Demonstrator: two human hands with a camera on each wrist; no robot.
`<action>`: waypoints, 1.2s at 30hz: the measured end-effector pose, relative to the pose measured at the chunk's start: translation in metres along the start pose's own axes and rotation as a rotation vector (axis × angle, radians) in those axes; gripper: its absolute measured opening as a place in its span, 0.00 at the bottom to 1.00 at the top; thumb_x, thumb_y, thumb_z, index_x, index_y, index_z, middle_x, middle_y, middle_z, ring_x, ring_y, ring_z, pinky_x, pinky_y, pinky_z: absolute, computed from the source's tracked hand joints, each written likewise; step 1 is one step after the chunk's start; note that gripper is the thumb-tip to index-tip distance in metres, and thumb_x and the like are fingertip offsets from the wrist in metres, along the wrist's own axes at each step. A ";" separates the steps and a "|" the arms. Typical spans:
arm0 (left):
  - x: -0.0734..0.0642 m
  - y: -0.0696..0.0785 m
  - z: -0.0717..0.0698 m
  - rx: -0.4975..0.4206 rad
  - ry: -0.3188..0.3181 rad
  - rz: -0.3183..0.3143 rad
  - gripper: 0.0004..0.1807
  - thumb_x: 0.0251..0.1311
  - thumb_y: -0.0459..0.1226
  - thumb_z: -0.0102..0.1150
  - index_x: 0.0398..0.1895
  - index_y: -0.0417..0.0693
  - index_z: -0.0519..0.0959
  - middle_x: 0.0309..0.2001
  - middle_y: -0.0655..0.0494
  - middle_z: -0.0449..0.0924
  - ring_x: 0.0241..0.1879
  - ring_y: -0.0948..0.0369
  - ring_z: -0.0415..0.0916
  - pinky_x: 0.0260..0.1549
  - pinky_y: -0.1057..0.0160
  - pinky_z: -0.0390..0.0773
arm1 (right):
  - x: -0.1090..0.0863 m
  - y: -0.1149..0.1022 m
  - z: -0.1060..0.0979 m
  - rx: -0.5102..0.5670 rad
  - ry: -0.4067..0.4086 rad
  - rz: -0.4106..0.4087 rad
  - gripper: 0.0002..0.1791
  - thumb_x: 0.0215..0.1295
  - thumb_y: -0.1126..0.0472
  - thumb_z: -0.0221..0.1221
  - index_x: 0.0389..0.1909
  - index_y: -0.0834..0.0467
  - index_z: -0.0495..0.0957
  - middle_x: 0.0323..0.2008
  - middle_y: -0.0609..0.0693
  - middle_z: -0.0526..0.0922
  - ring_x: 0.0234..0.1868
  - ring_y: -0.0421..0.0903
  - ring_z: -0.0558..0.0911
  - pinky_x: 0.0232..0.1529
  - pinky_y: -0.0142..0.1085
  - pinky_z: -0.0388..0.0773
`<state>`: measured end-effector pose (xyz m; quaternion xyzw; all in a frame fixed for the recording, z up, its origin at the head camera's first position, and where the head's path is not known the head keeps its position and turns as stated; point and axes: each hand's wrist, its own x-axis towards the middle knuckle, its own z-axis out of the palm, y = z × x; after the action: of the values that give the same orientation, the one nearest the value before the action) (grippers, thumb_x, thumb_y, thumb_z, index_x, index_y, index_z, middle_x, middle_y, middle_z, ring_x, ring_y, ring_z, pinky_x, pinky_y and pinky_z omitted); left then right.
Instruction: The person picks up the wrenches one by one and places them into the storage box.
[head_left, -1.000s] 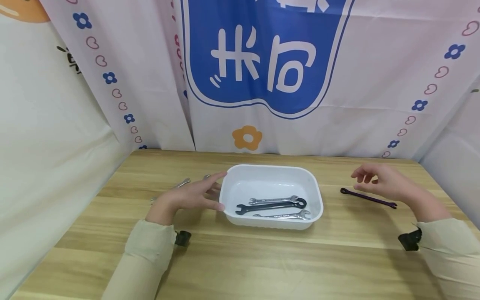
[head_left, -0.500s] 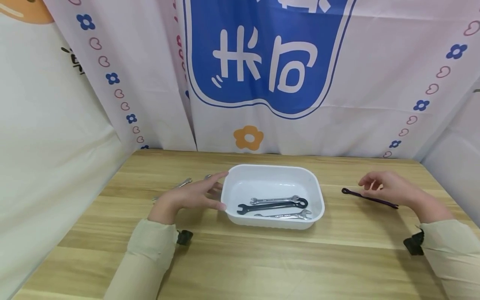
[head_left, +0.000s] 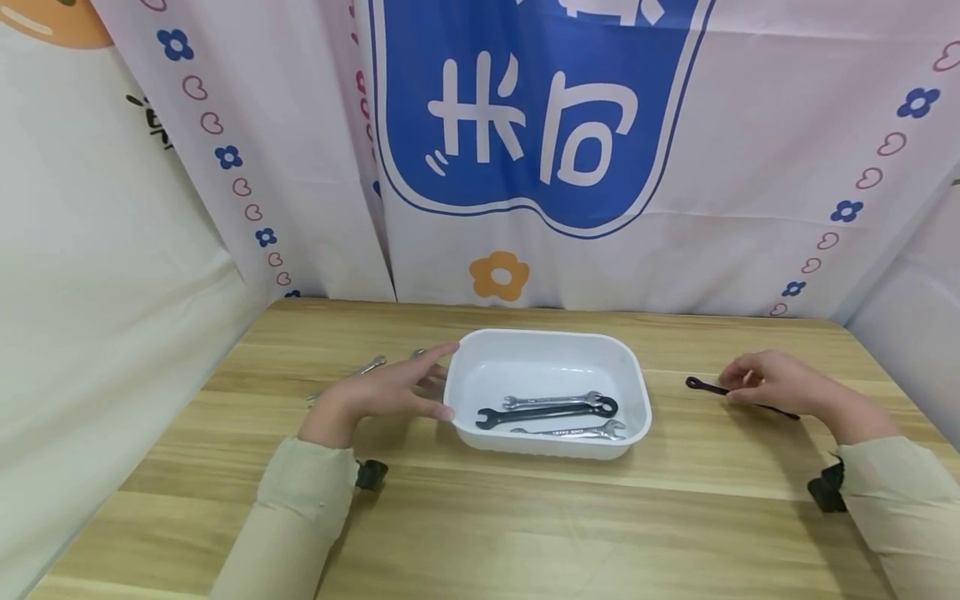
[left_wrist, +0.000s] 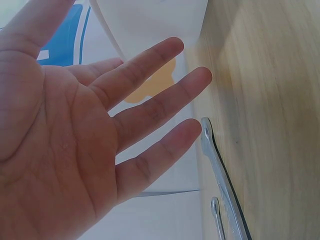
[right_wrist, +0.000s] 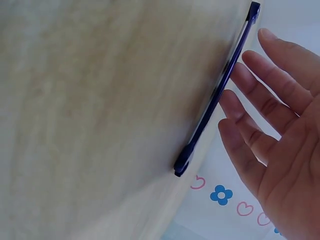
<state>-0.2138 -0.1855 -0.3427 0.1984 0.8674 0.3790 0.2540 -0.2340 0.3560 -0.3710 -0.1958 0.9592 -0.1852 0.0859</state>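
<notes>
My left hand (head_left: pixel 390 392) has its fingers spread, with thumb and index fingertip at the left side of a white plastic tub (head_left: pixel 540 449). Inside the tub lie a dark combination wrench (head_left: pixel 536 412) and two silver ones, the upper silver wrench (head_left: pixel 551 402) close behind it and the lower silver wrench (head_left: pixel 581 432) by the front wall. Over on the right, my right hand (head_left: pixel 783 385) is low over a dark purple wrench (head_left: pixel 703 384) on the table. In the right wrist view its fingertips are right beside that wrench's shaft, loosely extended and not closed round it.
Behind my left hand, two silver wrenches lie on the wooden table (head_left: pixel 480 517): a longer wrench (left_wrist: pixel 222 172) and a smaller wrench (left_wrist: pixel 216 210). A printed cloth (head_left: pixel 675 267) hangs along the table's back edge, with white cloth (head_left: pixel 112 333) at the left side.
My right hand has come down onto the purple wrench, fingers drawing nearer its shaft. The left hand stays at the tub's side, and the tub and its wrenches keep their places.
</notes>
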 end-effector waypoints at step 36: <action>0.001 0.000 0.002 -0.012 0.004 -0.001 0.56 0.56 0.48 0.71 0.81 0.62 0.43 0.69 0.48 0.71 0.68 0.46 0.68 0.65 0.41 0.70 | 0.006 -0.010 0.014 0.105 -0.111 -0.054 0.05 0.56 0.71 0.62 0.30 0.61 0.77 0.27 0.44 0.75 0.28 0.33 0.70 0.30 0.28 0.69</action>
<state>-0.2137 -0.1840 -0.3438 0.1958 0.8656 0.3847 0.2538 -0.2332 0.3409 -0.3804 -0.2268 0.9362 -0.2265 0.1439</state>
